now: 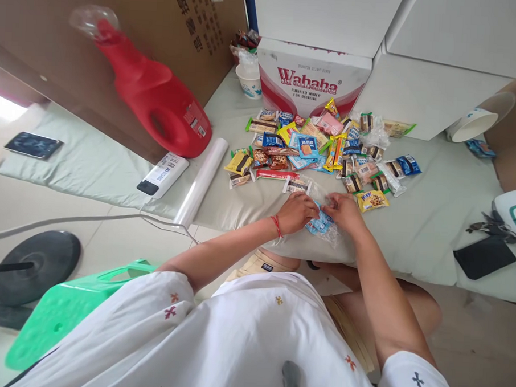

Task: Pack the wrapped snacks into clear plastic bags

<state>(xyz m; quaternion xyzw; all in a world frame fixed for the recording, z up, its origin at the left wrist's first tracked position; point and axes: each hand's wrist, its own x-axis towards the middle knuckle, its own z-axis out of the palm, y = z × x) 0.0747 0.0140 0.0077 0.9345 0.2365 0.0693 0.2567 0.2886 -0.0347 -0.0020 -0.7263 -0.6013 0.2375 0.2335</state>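
Observation:
In front of my body a clear plastic bag (332, 236) with light-blue snack packets (324, 222) in it lies on the covered surface. My left hand (299, 212), a red string at its wrist, has its fingers curled over the bag's left side and the packets. From the other side my right hand (345, 213) pinches the bag's upper right part. A small white-and-brown packet (297, 185) lies just beyond my left hand. Beside my right hand is a yellow cookie packet (372, 201). My fingertips are partly hidden by the plastic and the hands.
A heap of mixed snack packets (307, 145) spreads before a Wahaha carton (312, 76). To the left stand a red jug (159, 98), a clear film roll (202, 182) and a power bank (162, 175). At right lie a black pouch (485, 256) and keys (490, 225).

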